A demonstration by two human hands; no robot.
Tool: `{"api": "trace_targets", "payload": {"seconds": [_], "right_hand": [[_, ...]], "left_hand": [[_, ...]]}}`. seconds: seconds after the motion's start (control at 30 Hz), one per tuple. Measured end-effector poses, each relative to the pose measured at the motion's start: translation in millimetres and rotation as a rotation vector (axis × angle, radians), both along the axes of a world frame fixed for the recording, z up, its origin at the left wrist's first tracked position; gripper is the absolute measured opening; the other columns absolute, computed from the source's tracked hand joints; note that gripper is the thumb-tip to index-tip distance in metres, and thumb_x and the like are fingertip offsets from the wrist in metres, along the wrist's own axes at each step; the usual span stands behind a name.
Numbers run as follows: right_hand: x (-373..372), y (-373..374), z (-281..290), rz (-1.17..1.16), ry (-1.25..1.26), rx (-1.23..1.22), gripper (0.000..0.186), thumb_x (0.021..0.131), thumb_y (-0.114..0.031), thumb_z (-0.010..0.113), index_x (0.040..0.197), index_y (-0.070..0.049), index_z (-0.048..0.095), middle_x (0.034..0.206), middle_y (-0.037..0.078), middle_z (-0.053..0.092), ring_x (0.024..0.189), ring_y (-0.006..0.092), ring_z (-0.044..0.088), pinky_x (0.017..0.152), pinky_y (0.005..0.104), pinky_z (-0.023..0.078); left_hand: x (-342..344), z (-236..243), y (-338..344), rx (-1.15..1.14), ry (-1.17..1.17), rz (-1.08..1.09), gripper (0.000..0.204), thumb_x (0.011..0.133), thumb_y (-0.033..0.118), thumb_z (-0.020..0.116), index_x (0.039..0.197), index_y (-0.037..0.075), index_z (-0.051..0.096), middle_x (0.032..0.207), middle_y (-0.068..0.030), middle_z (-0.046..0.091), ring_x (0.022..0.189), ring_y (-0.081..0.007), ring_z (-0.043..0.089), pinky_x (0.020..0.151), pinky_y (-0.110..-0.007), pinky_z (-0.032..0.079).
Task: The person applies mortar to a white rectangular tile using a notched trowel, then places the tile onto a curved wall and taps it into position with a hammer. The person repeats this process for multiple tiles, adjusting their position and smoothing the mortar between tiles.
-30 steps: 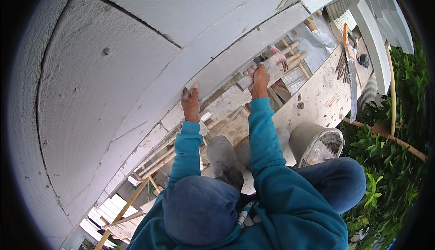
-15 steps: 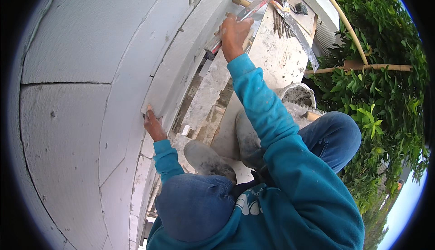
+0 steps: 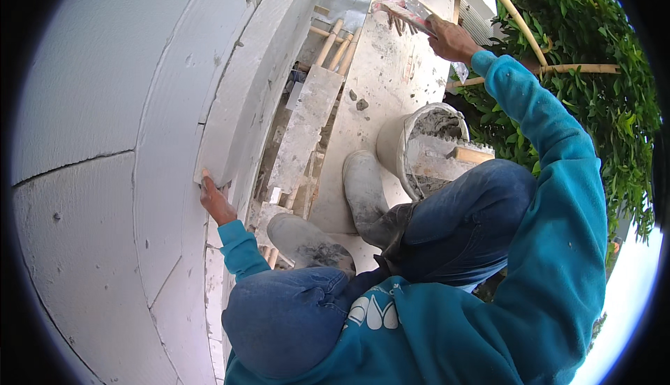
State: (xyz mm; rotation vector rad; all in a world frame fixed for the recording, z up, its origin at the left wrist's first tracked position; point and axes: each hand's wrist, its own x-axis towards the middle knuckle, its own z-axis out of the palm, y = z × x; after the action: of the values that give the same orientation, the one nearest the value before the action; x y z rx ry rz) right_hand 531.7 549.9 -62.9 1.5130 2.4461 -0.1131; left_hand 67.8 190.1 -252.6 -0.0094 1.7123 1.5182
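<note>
My left hand [image 3: 217,201] is at the near lower end of a long pale block [image 3: 246,99] on the wall's edge. One finger lies on the block's face and the others curl at its end. Stretched far to the right, my right hand [image 3: 452,40] is closed on a reddish, silver-edged bar-shaped tool [image 3: 412,16]. That tool looks like a spirit level, but it is foreshortened and its exact kind is unclear. It points left over the light board [image 3: 380,71], close to a handsaw [image 3: 459,71] whose blade it partly covers.
A bucket of grey mortar [image 3: 401,137] stands right of my boots, with a wooden-handled notched trowel [image 3: 471,154] across its rim. Bamboo poles [image 3: 338,46] and a narrow plank [image 3: 307,127] bridge gaps beside the block wall [image 3: 77,224]. Leafy bushes [image 3: 558,22] grow at the right.
My right hand has swung away from the wall to the right with the bar-shaped tool, over the board. The left hand keeps its place on the block. The view has shifted, showing more of the bucket.
</note>
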Motion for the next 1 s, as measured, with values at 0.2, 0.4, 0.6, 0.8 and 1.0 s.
{"api": "trace_targets", "payload": {"seconds": [0.2, 0.4, 0.6, 0.8, 1.0], "right_hand": [[26, -58, -63, -0.151, 0.096, 0.047, 0.042, 0.085, -0.018, 0.059, 0.119, 0.000, 0.041, 0.106, 0.028, 0.055, 0.097, 0.0434, 0.058, 0.083, 0.0505, 0.046], [42, -41, -101, -0.258, 0.163, -0.313, 0.047, 0.079, -0.020, 0.065, 0.118, 0.000, 0.047, 0.100, 0.027, 0.061, 0.095, 0.0427, 0.061, 0.082, 0.0474, 0.048], [57, -41, -130, -0.180, 0.397, -0.330, 0.036, 0.083, -0.015, 0.064, 0.115, -0.001, 0.054, 0.094, 0.020, 0.067, 0.088, 0.0333, 0.066, 0.078, 0.0409, 0.052], [45, -76, -26, -0.182, 0.229, -0.300, 0.027, 0.083, -0.026, 0.063, 0.091, -0.001, 0.063, 0.074, 0.016, 0.066, 0.073, 0.0305, 0.065, 0.064, 0.0397, 0.050], [52, -177, 56, -0.260, 0.118, -0.656, 0.052, 0.065, -0.046, 0.081, 0.089, -0.004, 0.061, 0.077, 0.013, 0.064, 0.075, 0.0313, 0.064, 0.066, 0.0407, 0.048]], "left_hand": [[-10, 4, -7, -0.059, 0.033, -0.078, 0.063, 0.094, 0.042, 0.056, 0.138, -0.001, 0.042, 0.136, -0.0122, 0.047, 0.123, -0.0260, 0.047, 0.103, -0.044, 0.040], [-10, 22, -4, -0.116, 0.050, -0.152, 0.071, 0.093, 0.047, 0.054, 0.142, -0.002, 0.036, 0.138, -0.0169, 0.044, 0.126, -0.0308, 0.045, 0.104, -0.045, 0.040], [12, 37, -22, -0.332, -0.018, -0.291, 0.077, 0.092, 0.052, 0.053, 0.137, -0.008, 0.036, 0.130, -0.0253, 0.049, 0.116, -0.0344, 0.054, 0.096, -0.041, 0.046], [35, 53, -39, -0.442, 0.011, -0.458, 0.058, 0.093, 0.044, 0.055, 0.119, -0.007, 0.053, 0.106, -0.0199, 0.064, 0.092, -0.0265, 0.065, 0.079, -0.034, 0.052], [46, 59, -7, -0.290, 0.144, -0.676, 0.040, 0.094, 0.035, 0.057, 0.103, -0.004, 0.061, 0.095, -0.0135, 0.067, 0.083, -0.0184, 0.065, 0.073, -0.029, 0.052]]}}
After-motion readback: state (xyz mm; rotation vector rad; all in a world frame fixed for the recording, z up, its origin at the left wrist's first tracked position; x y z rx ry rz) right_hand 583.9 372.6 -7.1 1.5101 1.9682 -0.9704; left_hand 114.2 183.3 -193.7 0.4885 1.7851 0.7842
